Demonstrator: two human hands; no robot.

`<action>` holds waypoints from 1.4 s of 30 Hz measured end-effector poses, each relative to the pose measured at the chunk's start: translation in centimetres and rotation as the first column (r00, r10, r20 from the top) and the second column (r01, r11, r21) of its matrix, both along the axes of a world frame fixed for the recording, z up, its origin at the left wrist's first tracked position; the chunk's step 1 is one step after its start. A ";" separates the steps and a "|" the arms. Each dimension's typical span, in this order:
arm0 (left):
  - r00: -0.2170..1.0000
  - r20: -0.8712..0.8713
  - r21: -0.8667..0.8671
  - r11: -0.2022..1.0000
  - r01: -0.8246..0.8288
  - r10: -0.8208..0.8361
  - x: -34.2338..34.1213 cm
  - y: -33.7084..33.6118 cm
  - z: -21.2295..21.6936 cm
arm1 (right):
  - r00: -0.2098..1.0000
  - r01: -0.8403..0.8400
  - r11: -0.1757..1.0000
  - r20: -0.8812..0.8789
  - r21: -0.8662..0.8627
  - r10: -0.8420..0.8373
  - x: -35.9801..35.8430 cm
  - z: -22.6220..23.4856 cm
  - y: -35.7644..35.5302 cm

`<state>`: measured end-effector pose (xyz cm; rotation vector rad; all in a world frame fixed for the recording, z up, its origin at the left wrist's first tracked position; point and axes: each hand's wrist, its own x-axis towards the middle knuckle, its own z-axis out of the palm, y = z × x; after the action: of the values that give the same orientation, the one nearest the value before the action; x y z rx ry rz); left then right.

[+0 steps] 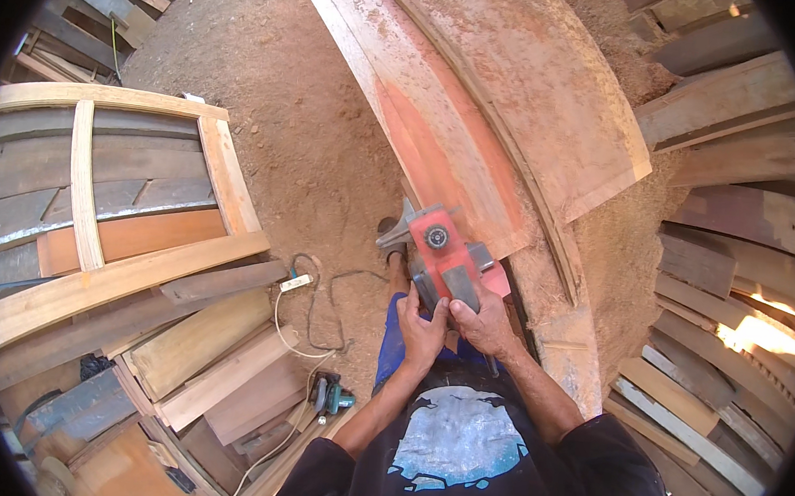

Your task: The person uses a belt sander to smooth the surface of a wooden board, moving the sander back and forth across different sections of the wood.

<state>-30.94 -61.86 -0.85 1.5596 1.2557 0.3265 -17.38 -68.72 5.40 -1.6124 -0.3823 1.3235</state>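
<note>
Gripping the red electric planer [441, 260] at its rear, the left hand [421, 328] and right hand [483, 323] are clenching it on the reddish board [441, 150]; a round dark label, apparently, is sitting at its 12 o'clock end.

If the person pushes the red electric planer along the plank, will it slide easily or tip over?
The red planer probably slides steadily: it sits on the plank, left hand and right hand gripping its rear. It looks fairly heavy.
</note>
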 end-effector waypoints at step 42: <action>0.983 0.179 -0.052 0.998 -0.027 0.036 -0.8 2.9 -2.9 | 0.964 -0.075 0.997 0.257 0.019 0.068 0.6 -1.3 2.3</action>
<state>-31.78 -58.95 -3.75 1.4358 1.1401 0.4438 -16.82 -66.42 4.10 -1.7647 -0.6192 1.1583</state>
